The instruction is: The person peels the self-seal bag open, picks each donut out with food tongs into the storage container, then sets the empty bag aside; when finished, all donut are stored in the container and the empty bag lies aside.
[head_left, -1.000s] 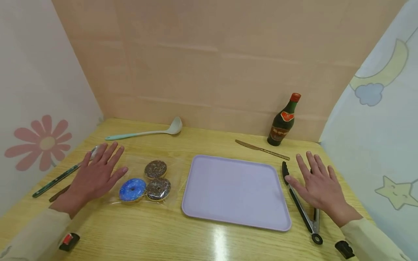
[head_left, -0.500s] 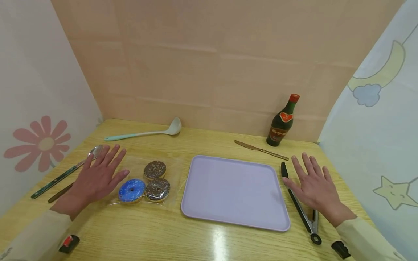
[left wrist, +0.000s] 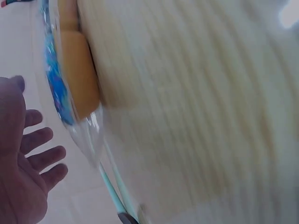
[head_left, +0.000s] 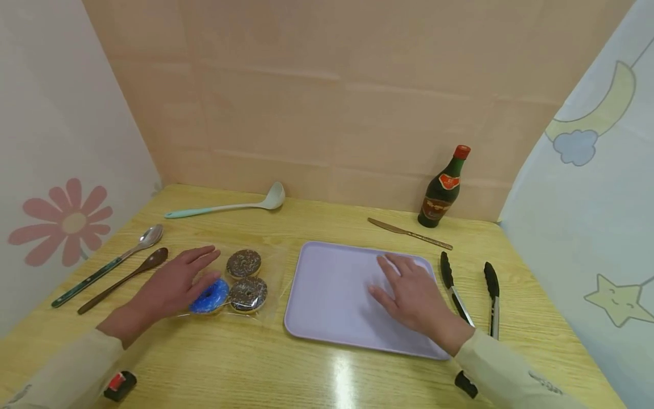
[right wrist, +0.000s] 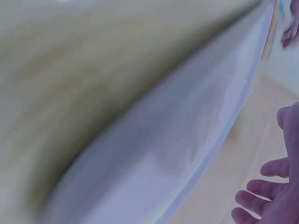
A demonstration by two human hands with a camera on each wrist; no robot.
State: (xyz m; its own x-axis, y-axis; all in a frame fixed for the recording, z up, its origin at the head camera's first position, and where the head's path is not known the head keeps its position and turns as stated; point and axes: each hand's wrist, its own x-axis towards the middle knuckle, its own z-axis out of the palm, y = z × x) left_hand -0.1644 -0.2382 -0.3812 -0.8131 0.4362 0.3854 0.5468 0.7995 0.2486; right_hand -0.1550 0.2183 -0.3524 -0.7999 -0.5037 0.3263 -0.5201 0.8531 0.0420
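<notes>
Tan wall (head_left: 306, 113) rises beyond a person's left hand (head_left: 166, 287) and right hand (head_left: 411, 295). White walls flank them, one with a pink flower (head_left: 74, 223) out past the left hand, one with a yellow star (head_left: 617, 300) past the right.

Below both hands spreads a wooden table (head_left: 245, 363). A lilac tray (head_left: 327, 295) lies under the right hand; a clear plastic bag (head_left: 276, 278) lies beneath and beside the left.

The hands are well apart, fingers loose and extended, each hovering above these things.

Tongs (head_left: 456, 298) lie just right of the right hand, arms spread. Beyond the left hand is a ladle (head_left: 230, 208); left of it, a metal spoon (head_left: 114, 262). Beyond the right hand stands a bottle (head_left: 440, 193). A wooden spoon (head_left: 128, 278) lies just left of the left hand, a knife (head_left: 409, 233) beyond the right. Smallest, inside the bag, are a blue donut (head_left: 213, 300) near the left thumb and two brown donuts (head_left: 248, 294) to that hand's right.
</notes>
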